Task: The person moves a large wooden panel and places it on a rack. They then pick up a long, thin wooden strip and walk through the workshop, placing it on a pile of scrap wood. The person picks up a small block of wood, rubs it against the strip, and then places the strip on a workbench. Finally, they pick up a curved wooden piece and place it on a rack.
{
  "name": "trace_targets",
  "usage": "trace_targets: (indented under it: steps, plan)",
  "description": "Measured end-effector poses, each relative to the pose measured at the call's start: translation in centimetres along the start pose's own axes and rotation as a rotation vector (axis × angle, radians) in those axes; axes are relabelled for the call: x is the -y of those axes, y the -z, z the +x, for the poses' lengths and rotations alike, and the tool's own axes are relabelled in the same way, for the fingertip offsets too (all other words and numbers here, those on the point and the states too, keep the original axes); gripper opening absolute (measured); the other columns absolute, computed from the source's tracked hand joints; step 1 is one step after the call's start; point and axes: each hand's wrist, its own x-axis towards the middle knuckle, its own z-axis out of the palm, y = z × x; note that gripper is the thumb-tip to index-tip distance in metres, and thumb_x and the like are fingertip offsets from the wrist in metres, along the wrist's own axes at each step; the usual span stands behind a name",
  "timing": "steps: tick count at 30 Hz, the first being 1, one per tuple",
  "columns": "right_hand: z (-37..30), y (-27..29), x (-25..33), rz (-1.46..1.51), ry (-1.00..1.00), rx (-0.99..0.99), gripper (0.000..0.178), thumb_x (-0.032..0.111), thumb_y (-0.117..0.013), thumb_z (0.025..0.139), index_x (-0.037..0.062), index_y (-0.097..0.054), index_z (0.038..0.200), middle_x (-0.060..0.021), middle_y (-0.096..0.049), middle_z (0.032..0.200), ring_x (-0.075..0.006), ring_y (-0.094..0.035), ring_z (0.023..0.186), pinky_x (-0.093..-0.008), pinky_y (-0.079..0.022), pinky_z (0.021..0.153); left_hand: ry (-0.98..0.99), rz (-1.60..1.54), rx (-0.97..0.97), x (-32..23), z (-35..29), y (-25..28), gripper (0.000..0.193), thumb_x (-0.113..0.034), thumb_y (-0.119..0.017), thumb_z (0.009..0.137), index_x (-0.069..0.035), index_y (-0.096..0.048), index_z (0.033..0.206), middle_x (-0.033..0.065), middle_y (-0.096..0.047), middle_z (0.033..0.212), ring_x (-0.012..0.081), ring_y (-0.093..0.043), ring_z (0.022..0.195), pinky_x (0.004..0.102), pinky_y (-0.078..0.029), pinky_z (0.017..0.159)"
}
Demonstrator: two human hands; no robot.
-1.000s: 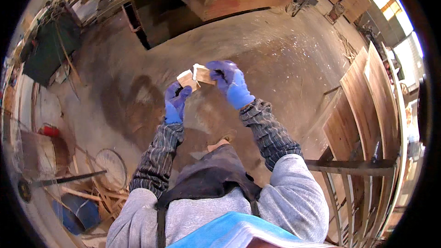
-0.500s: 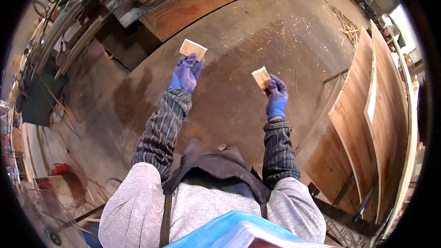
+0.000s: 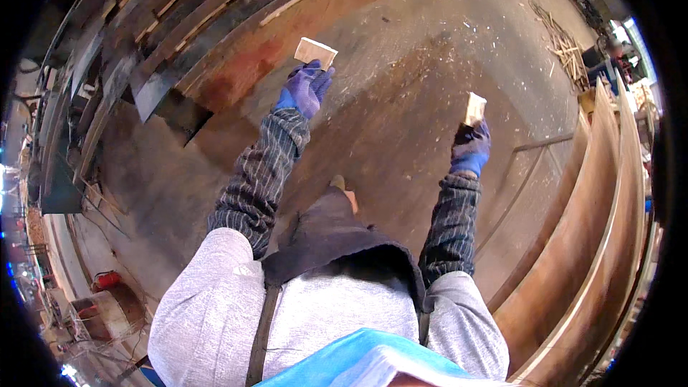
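Both my hands wear blue-purple work gloves and are raised in front of me over the floor. My left hand is closed on a small flat wood block, pale along its top edge, which sticks up beyond the fingers. Farther right, my right hand grips a second small wood block, turned so that a narrower side shows. The two blocks are well apart. Dark pinstriped sleeve covers reach up both forearms, and a dark apron hangs at my front.
Large curved wood sheets stand along the right. Stacked boards fill the far left. Thin wood strips lie in a pile at the far right. A red object sits at the lower left. Pale chips dot the brown floor.
My right hand has swung outward to the right, its block now more upright. My left hand has moved slightly up and right. The view has shifted, and a foot now shows below the apron.
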Motion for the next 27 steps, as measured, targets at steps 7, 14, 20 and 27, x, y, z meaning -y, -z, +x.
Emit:
trace_targets:
  steps: [7,14,20,27]
  plan:
    - [9.2,-0.2,-8.7,0.794,-0.474,-0.136,0.031,0.013,-0.045,0.090,-0.0014,-0.053,0.116,-0.0087,-0.060,0.106,-0.0203,-0.058,0.088,-0.0312,-0.048,0.077,0.068,0.000,-0.020,1.1,15.3,-8.6,0.023,-0.014,-0.057,0.086,-0.010,-0.055,0.108,0.0101,-0.057,0.114,0.0260,-0.056,0.105,0.0340,-0.048,0.088]
    - [20.2,-3.0,-22.0,1.358,-0.858,-0.390,0.030,0.009,-0.043,0.091,-0.0063,-0.049,0.116,-0.0164,-0.057,0.107,-0.0259,-0.058,0.092,-0.0353,-0.050,0.086,0.096,-0.045,0.007,5.3,35.5,-13.4,0.029,-0.020,-0.057,0.087,-0.016,-0.052,0.115,0.0094,-0.059,0.109,0.0240,-0.059,0.098,0.0355,-0.050,0.083]
    - [32.1,-7.8,-29.4,1.253,-0.769,-0.061,0.029,0.016,-0.046,0.089,0.0001,-0.054,0.111,-0.0102,-0.059,0.103,-0.0214,-0.059,0.091,-0.0320,-0.050,0.080,-0.006,-0.178,0.051,2.4,48.7,-16.7,0.029,-0.020,-0.058,0.087,-0.007,-0.054,0.112,0.0107,-0.059,0.108,0.0248,-0.058,0.099,0.0346,-0.049,0.084]
    - [45.6,-14.7,-28.7,-0.294,-0.058,0.289,0.025,0.015,-0.055,0.085,-0.0027,-0.057,0.102,-0.0156,-0.060,0.089,-0.0285,-0.058,0.083,-0.0376,-0.047,0.071,-0.199,-0.019,-0.178,-2.8,55.6,-22.2,0.030,-0.019,-0.055,0.089,-0.006,-0.052,0.116,0.0108,-0.058,0.102,0.0226,-0.056,0.091,0.0317,-0.048,0.078]
